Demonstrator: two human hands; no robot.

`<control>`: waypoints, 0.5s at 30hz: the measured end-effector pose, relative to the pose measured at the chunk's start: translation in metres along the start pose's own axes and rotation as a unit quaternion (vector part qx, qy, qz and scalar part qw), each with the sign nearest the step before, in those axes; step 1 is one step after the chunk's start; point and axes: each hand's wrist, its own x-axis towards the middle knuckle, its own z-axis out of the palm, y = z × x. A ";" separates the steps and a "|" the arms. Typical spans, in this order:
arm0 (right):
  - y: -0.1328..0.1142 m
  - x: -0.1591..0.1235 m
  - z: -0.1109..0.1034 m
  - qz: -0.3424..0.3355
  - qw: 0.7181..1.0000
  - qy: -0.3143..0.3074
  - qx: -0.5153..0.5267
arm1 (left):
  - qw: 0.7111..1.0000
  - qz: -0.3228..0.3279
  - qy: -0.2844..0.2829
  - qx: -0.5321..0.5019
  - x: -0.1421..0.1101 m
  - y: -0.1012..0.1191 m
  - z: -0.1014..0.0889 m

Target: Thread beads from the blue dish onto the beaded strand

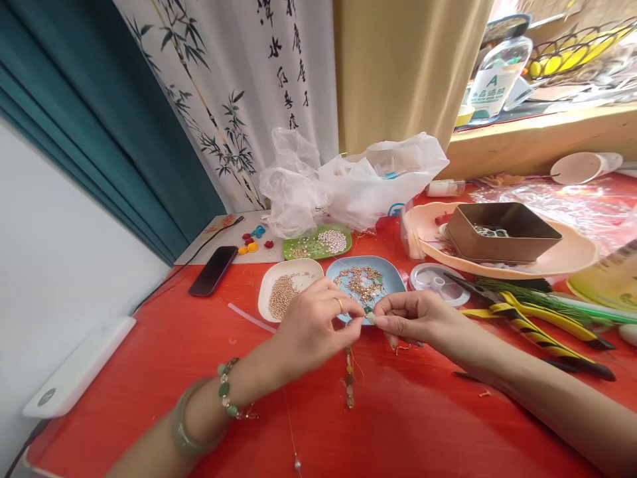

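Note:
My left hand (pixel 321 318) pinches thumb to forefinger at the near edge of the blue dish. From beneath it hangs a beaded strand (pixel 349 382) of yellow, brown and pale beads, with a fine thread beside it. My right hand (pixel 421 318) is closed in a pinch on a pale green bead (pixel 371 318), almost touching the left fingertips. Behind the hands, the blue dish (pixel 393 271) holds gold-coloured pieces and green beads. A white dish (pixel 263 285) of small gold beads stands left of it. Below the left wrist a thread ends near a pearl bead (pixel 297 463).
A green tray (pixel 308 247) of pearls and white plastic bags (pixel 358 176) sit at the back. To the right lie yellow-black pliers (pixel 540 325), a clear spool (pixel 438 282) and a brown box (pixel 502 236) on a peach tray. A phone (pixel 213 271) lies left.

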 end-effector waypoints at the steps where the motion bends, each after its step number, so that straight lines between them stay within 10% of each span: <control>1: 0.000 0.000 0.000 0.000 1.000 -0.001 0.002 | 1.000 0.010 0.003 0.008 0.000 0.000 0.001; 15: -0.001 0.002 -0.001 -0.007 1.000 -0.015 -0.026 | 0.986 0.090 0.005 0.137 -0.004 -0.001 0.004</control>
